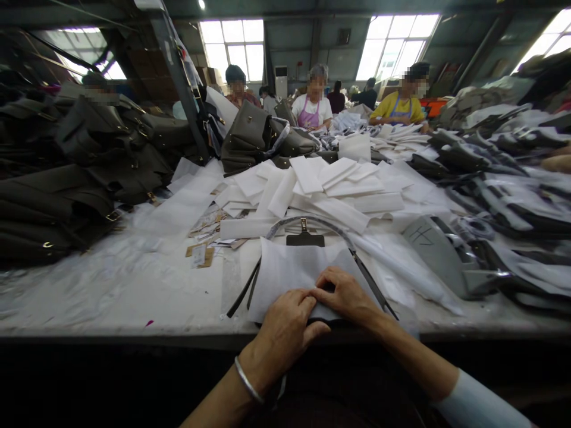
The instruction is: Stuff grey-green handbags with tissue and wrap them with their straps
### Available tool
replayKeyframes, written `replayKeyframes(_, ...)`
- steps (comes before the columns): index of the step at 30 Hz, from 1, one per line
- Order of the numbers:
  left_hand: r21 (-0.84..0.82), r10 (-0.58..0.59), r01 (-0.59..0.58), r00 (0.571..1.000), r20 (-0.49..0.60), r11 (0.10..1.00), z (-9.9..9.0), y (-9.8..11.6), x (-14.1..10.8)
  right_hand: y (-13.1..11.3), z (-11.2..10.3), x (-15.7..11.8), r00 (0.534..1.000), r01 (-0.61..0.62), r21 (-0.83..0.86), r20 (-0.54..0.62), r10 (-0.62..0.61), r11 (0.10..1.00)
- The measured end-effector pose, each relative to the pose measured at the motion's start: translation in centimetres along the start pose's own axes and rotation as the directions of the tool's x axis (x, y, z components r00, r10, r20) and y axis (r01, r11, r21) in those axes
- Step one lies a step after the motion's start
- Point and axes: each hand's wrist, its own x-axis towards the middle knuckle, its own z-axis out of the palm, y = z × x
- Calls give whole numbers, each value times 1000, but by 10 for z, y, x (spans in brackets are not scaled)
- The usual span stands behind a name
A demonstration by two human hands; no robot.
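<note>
A dark handbag [306,239] lies on the table right in front of me, with a white wrapping sheet [289,264] spread over most of it. Its flap tab with a gold-coloured clasp shows past the sheet's far edge, and a wrapped handle [328,221] arches beyond that. My left hand [285,318] bends its fingers over the sheet near the bag's close edge, thumb held lower and apart. Beside it, my right hand [341,291] has curled fingers pressed on the sheet, thumb tucked in. The hands touch at the middle; their fingertips are partly hidden.
White paper pieces [307,178] pile up behind the bag. A grey tape dispenser [439,249] stands to the right, near wrapped bag parts [513,208]. Dark bags [53,202] heap at left. Tags [200,255] lie left of the bag. Several co-workers [312,107] are across the table.
</note>
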Motion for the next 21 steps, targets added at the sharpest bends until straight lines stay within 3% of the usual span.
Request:
replayKeyframes(3,64,163,-155,973,-165,986,-1,4,-4,-1,0,3,999,-51,13,-6,51,999)
replayKeyframes(6,179,431,-393,851,-301,902,0,12,-12,1,-6,3,993,-115,198,22,113,974)
replayKeyframes(8,237,494,-437,807,-324,868,2,17,-18,6,-10,2,984,-177,371,33,177,912)
replayKeyframes(12,261,410,-328,825,-390,908,7,20,-20,21,-9,0,946,-232,691,-5,326,685)
replayKeyframes(15,210,287,-222,884,-368,952,5,16,-12,27,-4,1,934,-215,765,-21,358,607)
replayKeyframes(18,204,155,-117,971,-180,972,-9,10,7,24,-3,1,936,-216,746,-25,350,630)
replayKeyframes(21,152,172,-184,981,84,971,-28,3,33,15,-7,0,935,-226,742,-16,354,631)
